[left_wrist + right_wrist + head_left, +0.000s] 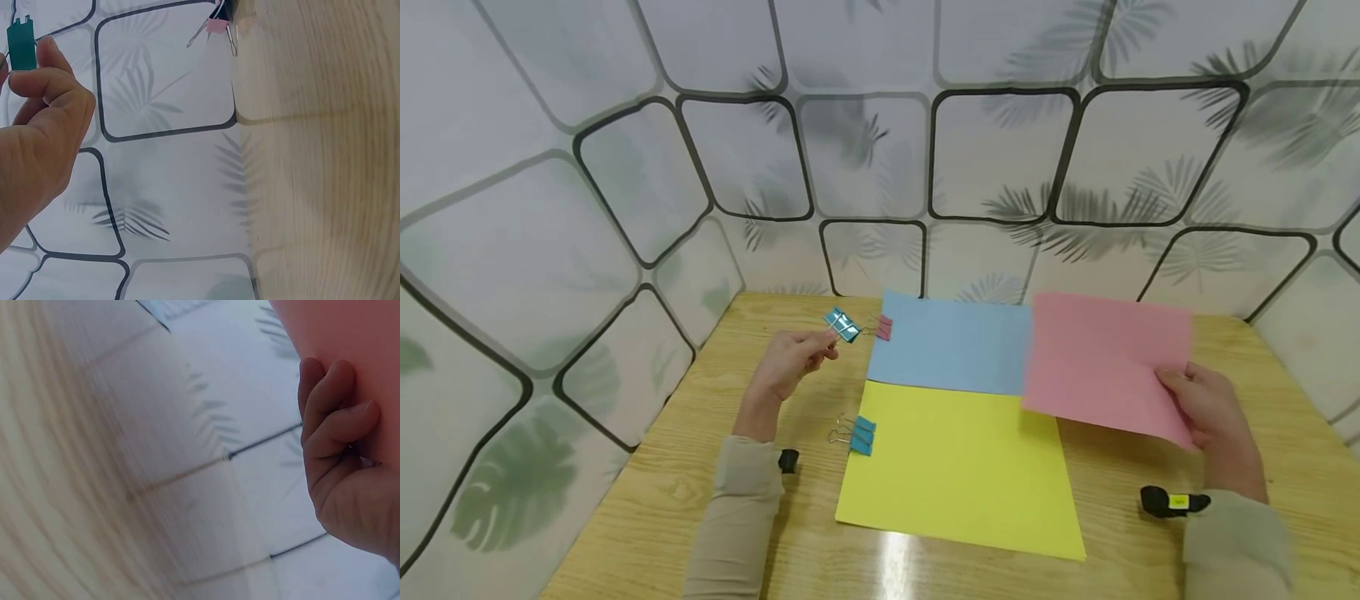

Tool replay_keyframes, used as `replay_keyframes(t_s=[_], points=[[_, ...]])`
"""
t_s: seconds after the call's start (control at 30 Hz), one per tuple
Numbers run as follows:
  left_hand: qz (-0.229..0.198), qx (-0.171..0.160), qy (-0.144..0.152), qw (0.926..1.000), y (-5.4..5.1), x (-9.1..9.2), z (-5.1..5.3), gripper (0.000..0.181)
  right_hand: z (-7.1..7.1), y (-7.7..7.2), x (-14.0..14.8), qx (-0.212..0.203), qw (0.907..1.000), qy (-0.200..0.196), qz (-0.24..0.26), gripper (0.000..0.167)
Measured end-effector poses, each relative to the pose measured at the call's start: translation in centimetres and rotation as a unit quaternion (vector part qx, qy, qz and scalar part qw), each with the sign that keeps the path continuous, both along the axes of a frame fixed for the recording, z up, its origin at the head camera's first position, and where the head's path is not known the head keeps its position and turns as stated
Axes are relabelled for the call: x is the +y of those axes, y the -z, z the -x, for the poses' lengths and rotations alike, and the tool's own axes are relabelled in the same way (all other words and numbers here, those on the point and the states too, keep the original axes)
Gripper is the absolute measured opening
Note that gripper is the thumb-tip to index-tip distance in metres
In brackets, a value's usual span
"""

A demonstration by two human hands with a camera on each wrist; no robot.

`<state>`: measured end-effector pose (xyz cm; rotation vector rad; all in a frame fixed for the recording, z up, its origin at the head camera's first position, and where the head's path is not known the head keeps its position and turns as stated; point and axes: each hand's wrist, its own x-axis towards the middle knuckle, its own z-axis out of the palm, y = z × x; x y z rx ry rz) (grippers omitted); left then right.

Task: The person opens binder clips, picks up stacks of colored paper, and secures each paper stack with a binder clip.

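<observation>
My left hand (790, 360) pinches a teal binder clip (842, 325) above the table, left of the blue paper (951, 343). The same binder clip (22, 45) shows between thumb and finger in the left wrist view. My right hand (1213, 408) grips the right edge of a pink paper (1108, 362), which is raised and overlaps the right ends of the blue and yellow sheets. Curled fingers (337, 425) hold that pink sheet in the right wrist view. A pink binder clip (883, 327) is on the blue paper's left edge. Another blue binder clip (862, 436) sits on the yellow paper's left edge (955, 467).
Everything lies on a light wooden table (647, 500). Behind and to both sides stands a patterned wall covering (872, 150) with leaf prints, meeting the table's back edge. Black straps with small devices (1172, 502) are at the wrists.
</observation>
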<state>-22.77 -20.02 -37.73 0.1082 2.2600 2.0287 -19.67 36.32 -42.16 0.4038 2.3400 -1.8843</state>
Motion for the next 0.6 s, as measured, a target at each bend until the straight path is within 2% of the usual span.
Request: replay_keyframes(t_s=[0.07,0.2,0.37,0.6], points=[[0.004,0.001,0.001,1.0,0.0,0.1,0.0,0.031,0.3,-0.1,-0.9,0.004,0.9994,-0.016,-0.031,0.052],[0.015,0.003,0.003,0.9999,0.0,0.4,-0.1,0.032,0.5,-0.5,-2.4,0.02,0.9957,-0.038,-0.082,0.068],[0.023,0.006,0.013,0.9996,0.1,0.7,0.0,0.032,0.3,-1.2,-3.5,0.03,0.9927,-0.044,-0.109,0.069],[0.043,0.015,0.027,0.9986,0.3,1.4,-0.1,0.034,0.4,-1.5,-4.8,0.062,0.99,-0.053,-0.115,0.06]])
